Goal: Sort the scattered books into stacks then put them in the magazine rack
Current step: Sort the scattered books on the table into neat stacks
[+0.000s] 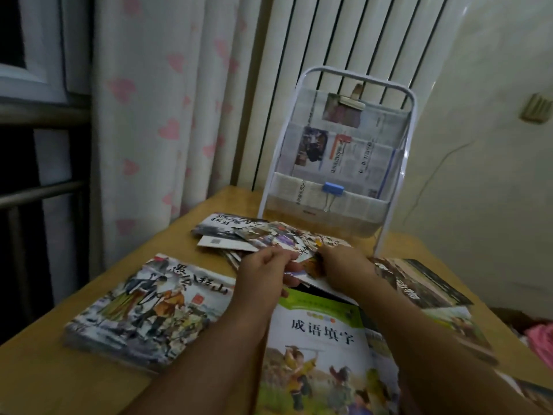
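Both hands are curled on one small book (299,255) at table centre: the left hand (264,272) pinches its near-left edge, the right hand (344,269) grips its right side. The book lies tilted, long axis running left to right between the hands, on top of a loose pile (239,235) of similar books.

A squared stack (149,310) sits well to the left, nearer the left hand. Judged destination: that stack. More books (425,286) lie scattered right; a green-topped book (323,339) lies nearest the person.

The rack (338,151) stands upright beyond the pile, straight ahead. Its tiers hold newspapers and a blue clip (333,187); no books are in it yet.
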